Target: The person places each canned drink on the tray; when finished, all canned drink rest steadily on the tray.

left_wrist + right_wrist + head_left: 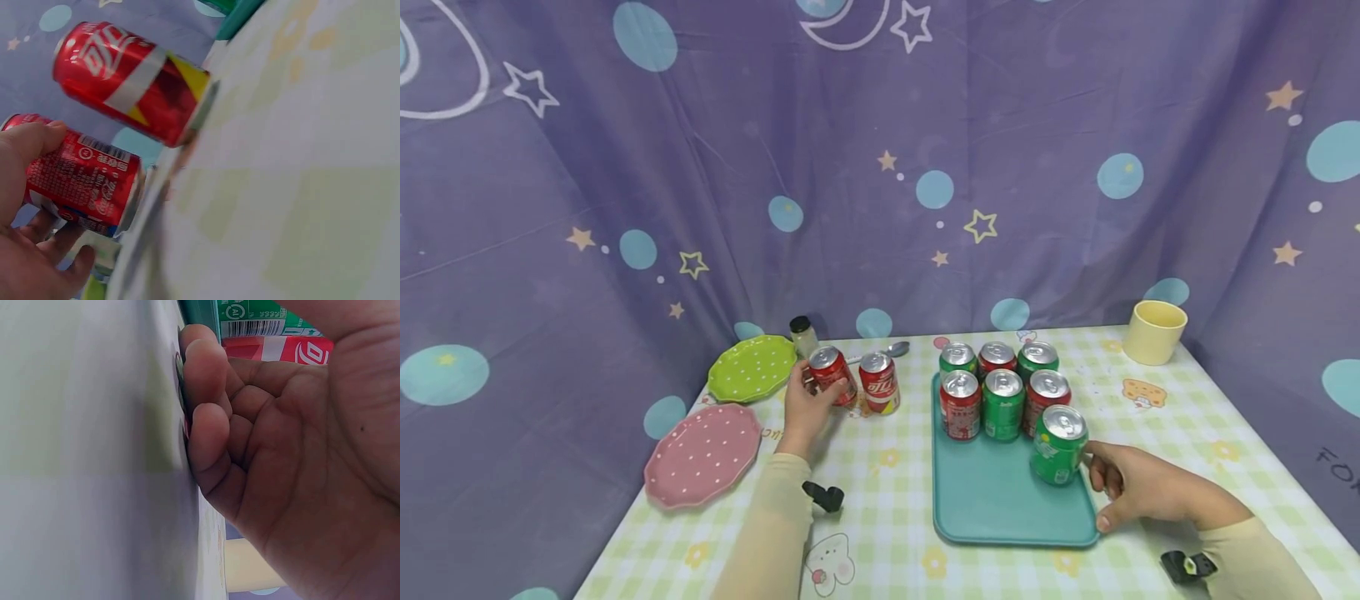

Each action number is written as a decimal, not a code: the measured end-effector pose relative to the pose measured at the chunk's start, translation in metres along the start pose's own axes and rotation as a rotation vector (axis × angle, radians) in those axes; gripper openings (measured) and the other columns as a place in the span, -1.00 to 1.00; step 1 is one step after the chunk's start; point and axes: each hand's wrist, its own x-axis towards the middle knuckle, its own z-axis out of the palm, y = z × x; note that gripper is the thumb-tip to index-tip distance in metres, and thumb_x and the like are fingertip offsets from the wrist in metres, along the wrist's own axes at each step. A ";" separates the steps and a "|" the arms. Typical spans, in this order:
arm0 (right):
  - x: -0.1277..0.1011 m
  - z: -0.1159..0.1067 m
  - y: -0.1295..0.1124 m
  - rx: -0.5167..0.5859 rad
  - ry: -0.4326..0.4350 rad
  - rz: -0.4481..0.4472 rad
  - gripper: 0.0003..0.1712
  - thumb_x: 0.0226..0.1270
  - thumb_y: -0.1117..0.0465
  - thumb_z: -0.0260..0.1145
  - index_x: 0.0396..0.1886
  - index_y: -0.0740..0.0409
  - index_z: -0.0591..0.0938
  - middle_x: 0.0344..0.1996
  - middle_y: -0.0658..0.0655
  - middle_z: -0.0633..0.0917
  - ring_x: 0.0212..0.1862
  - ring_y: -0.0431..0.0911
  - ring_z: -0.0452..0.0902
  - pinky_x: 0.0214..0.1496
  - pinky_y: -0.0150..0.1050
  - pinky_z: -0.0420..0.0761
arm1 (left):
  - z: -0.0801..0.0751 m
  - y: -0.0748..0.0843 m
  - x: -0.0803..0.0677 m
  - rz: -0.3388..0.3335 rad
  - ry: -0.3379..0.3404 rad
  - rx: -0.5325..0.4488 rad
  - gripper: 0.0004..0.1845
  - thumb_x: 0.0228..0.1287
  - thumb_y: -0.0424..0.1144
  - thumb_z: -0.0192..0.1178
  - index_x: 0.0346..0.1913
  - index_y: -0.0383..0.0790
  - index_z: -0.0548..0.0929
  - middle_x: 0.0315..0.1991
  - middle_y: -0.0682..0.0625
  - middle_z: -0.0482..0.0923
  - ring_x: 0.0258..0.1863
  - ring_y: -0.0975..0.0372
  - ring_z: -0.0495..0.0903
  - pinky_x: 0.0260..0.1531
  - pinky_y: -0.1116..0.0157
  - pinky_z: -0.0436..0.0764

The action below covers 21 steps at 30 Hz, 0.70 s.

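My left hand (808, 408) grips a red Coca-Cola can (832, 375), thumb on the near side and fingers around the back. The left wrist view shows the printed side of this can (84, 175). Just right of it stands a second red can (878, 383) with a white and yellow pattern. My right hand (1150, 483) is at the right rim of a teal tray (1000, 512), fingers loosely bent, holding no can. Closest to those fingers is a green can (1060, 446) on the tray. Whether the fingertips touch the rim or can, I cannot tell.
Behind that green can, several red and green cans (1002, 404) stand in rows. A green plate (752, 367) and a pink plate (703, 457) lie at left. A black-lidded jar (802, 335) and a spoon (897, 349) are at the back, a yellow cup (1155, 333) back right.
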 end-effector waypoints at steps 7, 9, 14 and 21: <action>0.000 0.000 -0.001 0.011 0.003 0.012 -0.26 -0.03 0.21 0.73 0.02 0.34 0.46 -0.29 0.17 0.56 -0.37 -0.11 0.47 -0.41 -0.25 0.52 | -0.019 0.037 0.001 0.097 0.094 -0.052 -0.23 0.24 -0.31 0.54 0.43 -0.25 0.35 0.22 -0.21 0.49 0.17 -0.01 0.51 0.13 0.10 0.59; 0.000 0.000 -0.001 0.009 0.003 0.013 -0.26 -0.03 0.20 0.74 0.03 0.34 0.46 -0.28 0.17 0.56 -0.37 -0.11 0.47 -0.40 -0.25 0.52 | -0.024 0.050 0.000 0.123 0.107 -0.073 -0.23 0.24 -0.31 0.54 0.43 -0.26 0.35 0.22 -0.18 0.49 0.15 0.04 0.52 0.07 0.21 0.63; 0.000 0.000 -0.001 0.005 0.001 0.015 -0.25 -0.04 0.20 0.74 0.03 0.34 0.46 -0.28 0.18 0.56 -0.37 -0.11 0.48 -0.40 -0.25 0.52 | -0.031 0.089 -0.009 0.198 0.110 -0.114 -0.27 0.23 -0.35 0.53 0.39 -0.25 0.39 0.20 -0.11 0.55 0.09 0.11 0.59 -0.06 0.35 0.66; 0.000 0.000 -0.001 0.010 0.004 0.007 -0.25 -0.04 0.20 0.74 0.03 0.34 0.46 -0.29 0.18 0.56 -0.37 -0.11 0.47 -0.40 -0.25 0.52 | -0.029 0.145 -0.037 0.313 -0.020 -0.121 -0.36 0.21 -0.34 0.55 0.30 -0.22 0.47 0.14 -0.06 0.64 0.04 0.11 0.68 -0.09 0.33 0.70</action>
